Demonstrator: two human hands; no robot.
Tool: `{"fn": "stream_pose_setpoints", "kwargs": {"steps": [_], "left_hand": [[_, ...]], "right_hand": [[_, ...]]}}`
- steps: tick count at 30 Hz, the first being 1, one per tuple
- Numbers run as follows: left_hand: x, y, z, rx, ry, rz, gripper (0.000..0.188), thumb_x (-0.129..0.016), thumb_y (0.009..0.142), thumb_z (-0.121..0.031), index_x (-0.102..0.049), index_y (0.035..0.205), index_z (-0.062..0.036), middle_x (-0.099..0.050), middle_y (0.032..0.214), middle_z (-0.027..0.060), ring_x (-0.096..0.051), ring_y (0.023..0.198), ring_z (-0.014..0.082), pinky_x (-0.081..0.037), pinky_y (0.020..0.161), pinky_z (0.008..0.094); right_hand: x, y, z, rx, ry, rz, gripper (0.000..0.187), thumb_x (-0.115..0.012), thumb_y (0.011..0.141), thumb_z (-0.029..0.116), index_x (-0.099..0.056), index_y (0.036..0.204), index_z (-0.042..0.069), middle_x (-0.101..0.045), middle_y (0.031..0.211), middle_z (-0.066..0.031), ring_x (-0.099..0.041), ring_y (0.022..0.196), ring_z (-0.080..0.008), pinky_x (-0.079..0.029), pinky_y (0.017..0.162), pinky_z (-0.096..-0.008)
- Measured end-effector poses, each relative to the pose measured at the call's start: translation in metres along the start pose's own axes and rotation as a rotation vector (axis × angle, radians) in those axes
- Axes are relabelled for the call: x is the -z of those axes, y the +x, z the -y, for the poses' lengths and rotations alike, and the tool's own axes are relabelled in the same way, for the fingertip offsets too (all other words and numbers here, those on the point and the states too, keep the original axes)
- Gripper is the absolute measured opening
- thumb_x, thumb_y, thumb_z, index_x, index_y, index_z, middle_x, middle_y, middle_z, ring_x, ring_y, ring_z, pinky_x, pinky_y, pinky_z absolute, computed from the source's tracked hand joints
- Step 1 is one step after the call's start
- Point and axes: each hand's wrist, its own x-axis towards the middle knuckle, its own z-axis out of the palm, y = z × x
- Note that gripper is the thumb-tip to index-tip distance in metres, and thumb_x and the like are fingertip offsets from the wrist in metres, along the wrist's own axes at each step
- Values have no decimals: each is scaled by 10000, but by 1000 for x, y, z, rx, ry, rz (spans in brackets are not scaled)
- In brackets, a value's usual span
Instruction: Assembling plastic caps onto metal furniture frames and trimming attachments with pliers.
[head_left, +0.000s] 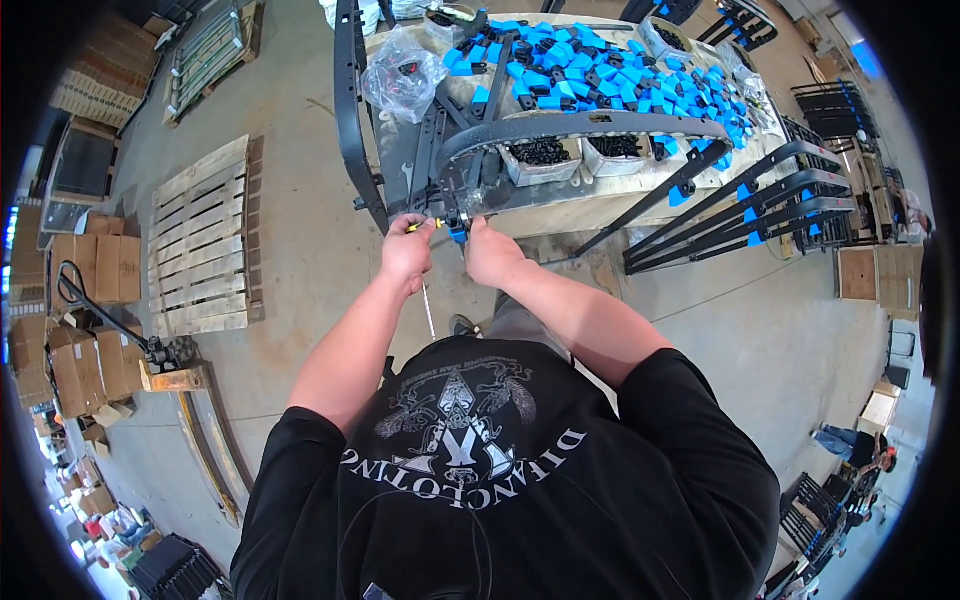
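At the near edge of the table, my left hand (pixel 407 252) is closed around a small tool with a yellow-and-black handle (pixel 424 226). A thin metal rod (pixel 429 310) shows below that hand; whether it belongs to the tool I cannot tell. Close on its right, my right hand (pixel 492 252) has its fingers curled on a black metal fitting (pixel 455 218) at the end of a curved black frame (pixel 590 124). A bit of blue shows under the fitting. The fingers hide part of it.
Blue-and-black plastic pieces (pixel 600 70) are heaped on the table. White boxes of small black parts (pixel 541 152) and a clear plastic bag (pixel 404 74) lie nearer. More black frames (pixel 770 215) lean at the right. A wooden pallet (pixel 200 240) and a pallet jack (pixel 170 365) stand left.
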Motion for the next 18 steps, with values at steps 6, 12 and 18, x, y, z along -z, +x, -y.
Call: {"fn": "stream_pose_setpoints", "kwargs": {"steps": [6, 12, 18], "left_hand": [[8, 0, 10, -70, -40, -43, 180, -689, 951, -211, -569, 1056, -127, -460, 661, -20, -339, 434, 83, -242, 370, 277], [3, 7, 3, -73, -11, -84, 192, -712, 942, -254, -580, 1003, -128, -490, 643, -18, -384, 437, 83, -251, 367, 283], [-18, 11, 13, -159, -19, -46, 227, -740, 931, -274, -572, 973, -127, -473, 586, -29, -357, 401, 78, -232, 357, 288]], "right_hand": [[23, -1, 16, -290, 852, 438, 248, -581, 914, 177, -593, 1047, -32, -674, 882, -164, -686, 719, -296, -569, 612, -487], [35, 0, 34, -348, 812, 516, 263, -576, 937, 205, -620, 1044, -32, -667, 848, -170, -670, 715, -341, -553, 651, -549], [-23, 22, -24, -75, -50, -71, 258, -580, 928, 206, -593, 1076, -6, -678, 1008, -194, -687, 735, -352, -574, 653, -550]]}}
